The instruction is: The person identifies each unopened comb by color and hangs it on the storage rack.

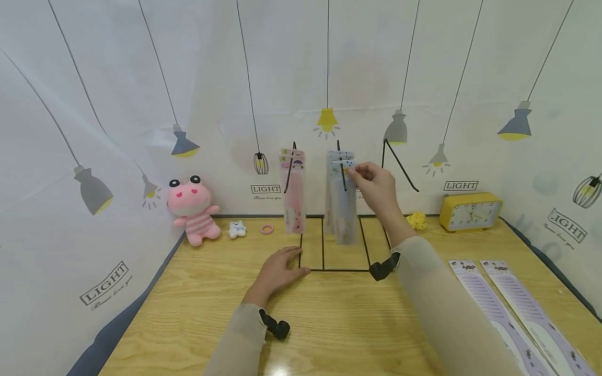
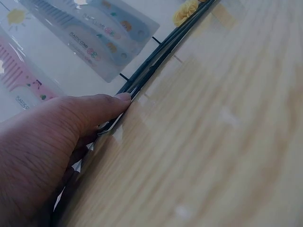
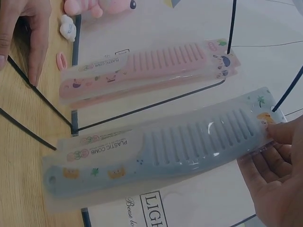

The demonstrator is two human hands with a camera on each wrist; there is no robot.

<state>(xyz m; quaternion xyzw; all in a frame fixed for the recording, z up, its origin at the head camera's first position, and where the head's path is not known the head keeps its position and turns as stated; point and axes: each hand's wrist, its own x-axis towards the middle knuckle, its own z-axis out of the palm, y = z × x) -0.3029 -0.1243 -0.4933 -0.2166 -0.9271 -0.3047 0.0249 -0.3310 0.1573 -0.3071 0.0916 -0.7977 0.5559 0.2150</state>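
At the middle hook of a black wire display rack (image 1: 334,270), my right hand (image 1: 376,185) pinches the top of a blue plastic comb (image 3: 199,146) in a clear bag. The hook (image 3: 288,90) meets the bag's top edge beside my fingertips. Behind it hangs another blue bagged comb (image 1: 328,209). Pink bagged combs (image 3: 156,68) hang from the left hook. My left hand (image 1: 278,271) rests at the rack's base by its front left corner, thumb (image 2: 102,108) touching the wire and fingers spread; some fingertips are hidden in the left wrist view.
Two purple packs (image 1: 512,308) lie on the table at the right. A yellow clock (image 1: 472,211) and a yellow pompom-like thing (image 1: 416,221) stand at the back right. At the back left are a pink plush toy (image 1: 193,209), a small white bear (image 1: 237,230) and a pink ring (image 1: 267,229).
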